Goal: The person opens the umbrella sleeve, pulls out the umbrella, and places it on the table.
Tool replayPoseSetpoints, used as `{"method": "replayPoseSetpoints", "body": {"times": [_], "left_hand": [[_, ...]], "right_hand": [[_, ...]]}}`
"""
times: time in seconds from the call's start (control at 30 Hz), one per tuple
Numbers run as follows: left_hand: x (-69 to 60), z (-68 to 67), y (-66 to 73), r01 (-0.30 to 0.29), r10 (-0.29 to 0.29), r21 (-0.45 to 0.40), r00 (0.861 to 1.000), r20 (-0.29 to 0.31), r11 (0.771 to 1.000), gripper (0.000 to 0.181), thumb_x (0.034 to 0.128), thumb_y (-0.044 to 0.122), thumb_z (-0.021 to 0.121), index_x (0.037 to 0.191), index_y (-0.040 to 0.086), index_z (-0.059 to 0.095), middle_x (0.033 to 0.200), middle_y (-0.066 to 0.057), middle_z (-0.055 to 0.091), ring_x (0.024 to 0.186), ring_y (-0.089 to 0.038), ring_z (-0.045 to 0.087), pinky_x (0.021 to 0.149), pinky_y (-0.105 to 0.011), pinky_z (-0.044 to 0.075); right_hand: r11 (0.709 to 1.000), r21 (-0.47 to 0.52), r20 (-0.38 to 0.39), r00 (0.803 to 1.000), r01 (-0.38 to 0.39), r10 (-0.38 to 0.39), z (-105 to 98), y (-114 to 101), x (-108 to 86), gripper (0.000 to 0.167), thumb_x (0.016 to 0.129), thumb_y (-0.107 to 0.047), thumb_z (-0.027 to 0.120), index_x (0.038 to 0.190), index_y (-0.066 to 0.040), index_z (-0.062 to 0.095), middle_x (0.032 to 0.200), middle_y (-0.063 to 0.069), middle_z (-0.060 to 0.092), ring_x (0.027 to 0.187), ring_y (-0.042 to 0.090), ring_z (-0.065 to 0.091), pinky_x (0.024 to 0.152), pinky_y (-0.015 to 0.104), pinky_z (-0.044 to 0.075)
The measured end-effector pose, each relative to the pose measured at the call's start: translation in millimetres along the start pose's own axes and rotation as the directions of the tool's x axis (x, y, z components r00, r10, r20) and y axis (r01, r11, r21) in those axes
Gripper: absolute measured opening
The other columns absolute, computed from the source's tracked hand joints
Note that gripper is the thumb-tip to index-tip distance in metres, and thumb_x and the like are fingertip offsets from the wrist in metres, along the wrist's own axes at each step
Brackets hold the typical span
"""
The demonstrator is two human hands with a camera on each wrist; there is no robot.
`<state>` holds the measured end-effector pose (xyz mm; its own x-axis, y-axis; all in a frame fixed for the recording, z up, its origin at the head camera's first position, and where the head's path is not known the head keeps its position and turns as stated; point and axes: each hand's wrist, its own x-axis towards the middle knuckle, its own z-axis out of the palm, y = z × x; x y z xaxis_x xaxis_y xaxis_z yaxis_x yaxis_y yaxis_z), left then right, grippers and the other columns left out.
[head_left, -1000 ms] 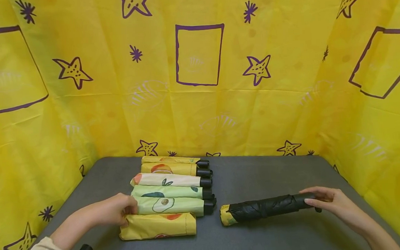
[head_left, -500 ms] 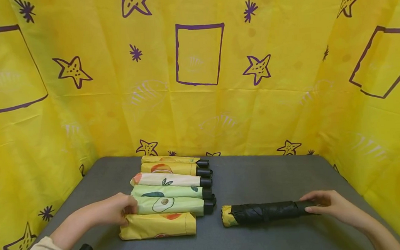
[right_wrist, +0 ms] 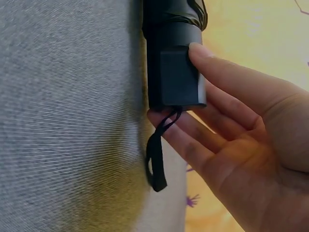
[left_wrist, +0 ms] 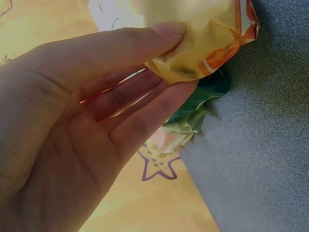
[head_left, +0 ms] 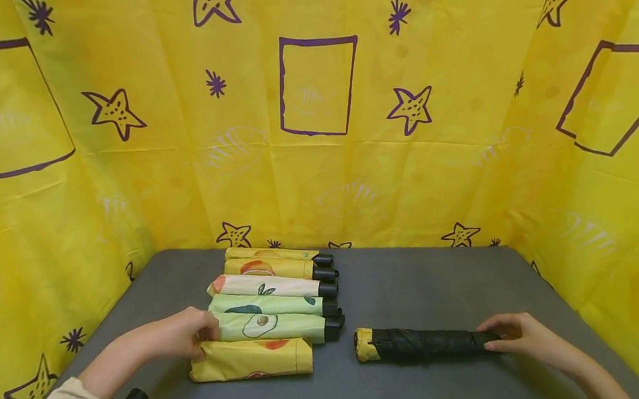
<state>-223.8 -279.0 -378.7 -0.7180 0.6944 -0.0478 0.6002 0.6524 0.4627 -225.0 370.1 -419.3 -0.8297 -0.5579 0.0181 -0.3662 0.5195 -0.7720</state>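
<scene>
My left hand (head_left: 187, 333) pinches the left end of a yellow umbrella cover (head_left: 264, 359) with fruit prints, lying at the front of the row. In the left wrist view, the thumb presses the crumpled cover end (left_wrist: 207, 43) against the fingers. To the right lies a folded black umbrella (head_left: 430, 344) with a yellow end toward the cover, a gap between them. My right hand (head_left: 520, 334) holds this umbrella at its right end. In the right wrist view, thumb and fingers grip the black handle (right_wrist: 176, 77), from which a wrist strap (right_wrist: 155, 164) hangs.
Behind the cover lie several folded umbrellas in printed covers, such as a green avocado one (head_left: 301, 328) and a white one (head_left: 292, 284), black handles to the right. All rest on a grey table (head_left: 414, 279) enclosed by a yellow patterned curtain (head_left: 462, 177).
The right hand has turned the black umbrella; its handle end has come lower and nearer, and the umbrella now points slightly down to the right. The left hand and cover have hardly moved.
</scene>
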Motion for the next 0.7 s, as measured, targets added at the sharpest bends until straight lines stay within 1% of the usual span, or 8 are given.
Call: {"method": "replayPoseSetpoints", "body": {"times": [0.1,0.17,0.23,0.37,0.47,0.57,0.7], "left_hand": [[-0.2,0.2,-0.8,-0.006,0.006,-0.004,1.000,-0.003,1.000,0.028,0.0608,-0.004,0.077,0.078,0.014,0.064,0.074,0.010,0.060,0.067,0.001,0.048,0.058,-0.019,0.043],[-0.4,0.3,-1.2,-0.010,0.010,-0.005,1.000,-0.005,1.000,0.028,0.0610,-0.004,0.077,0.078,0.014,0.064,0.074,0.010,0.060,0.067,0.001,0.048,0.058,-0.019,0.043],[-0.7,0.6,-1.6,-0.012,0.012,-0.001,1.000,-0.008,1.000,0.028,0.0612,-0.003,0.078,0.078,0.014,0.064,0.074,0.011,0.060,0.067,0.001,0.048,0.058,-0.019,0.043],[-0.9,1.2,-1.5,-0.015,0.015,0.003,1.000,-0.012,1.000,0.028,0.0614,-0.003,0.077,0.078,0.015,0.064,0.074,0.011,0.060,0.067,0.001,0.048,0.058,-0.019,0.043],[-0.7,1.4,-1.1,-0.018,0.018,0.000,1.000,-0.014,1.000,0.028,0.0611,-0.004,0.077,0.078,0.014,0.065,0.073,0.010,0.060,0.067,0.001,0.048,0.058,-0.019,0.043],[-0.2,1.4,-1.3,-0.018,0.018,-0.002,1.000,-0.012,1.000,0.027,0.0613,-0.004,0.077,0.078,0.014,0.065,0.073,0.010,0.060,0.066,0.001,0.049,0.058,-0.019,0.043],[0.3,1.5,-2.2,-0.011,0.011,-0.003,1.000,-0.004,1.000,0.027,0.0620,-0.003,0.077,0.079,0.015,0.066,0.074,0.010,0.061,0.067,0.001,0.049,0.058,-0.019,0.043]], "right_hand": [[0.999,-0.043,-0.024,1.000,-0.011,0.010,2.0,1.2,0.7,0.025,0.092,-0.011,0.064,0.114,0.001,0.067,0.114,0.005,0.071,0.104,-0.015,0.055,0.079,0.013,0.050],[0.998,-0.064,-0.039,0.999,-0.013,0.010,3.2,1.4,1.2,0.025,0.092,-0.012,0.065,0.115,-0.001,0.067,0.114,0.009,0.071,0.104,-0.015,0.054,0.079,0.012,0.049],[0.998,-0.058,-0.042,0.999,-0.006,0.003,4.0,1.8,1.7,0.025,0.091,-0.011,0.065,0.114,0.000,0.068,0.113,0.007,0.071,0.103,-0.014,0.056,0.079,0.013,0.050],[1.000,0.000,-0.014,1.000,0.010,-0.010,4.4,2.9,2.5,0.025,0.091,-0.009,0.065,0.113,0.003,0.067,0.111,-0.006,0.071,0.098,-0.008,0.062,0.073,0.019,0.054],[1.000,0.003,0.002,1.000,0.011,-0.011,3.9,2.8,3.0,0.024,0.090,-0.009,0.066,0.111,0.002,0.067,0.109,-0.010,0.070,0.096,-0.007,0.063,0.071,0.020,0.054],[1.000,-0.013,0.010,1.000,-0.009,0.009,3.5,0.8,4.1,0.022,0.092,-0.010,0.065,0.110,0.001,0.067,0.107,-0.009,0.070,0.094,-0.008,0.062,0.070,0.020,0.053],[0.998,-0.001,0.030,0.998,-0.057,0.057,3.8,-4.8,8.1,0.023,0.095,-0.013,0.060,0.113,0.000,0.067,0.109,0.001,0.072,0.094,-0.008,0.062,0.072,0.020,0.053]]}}
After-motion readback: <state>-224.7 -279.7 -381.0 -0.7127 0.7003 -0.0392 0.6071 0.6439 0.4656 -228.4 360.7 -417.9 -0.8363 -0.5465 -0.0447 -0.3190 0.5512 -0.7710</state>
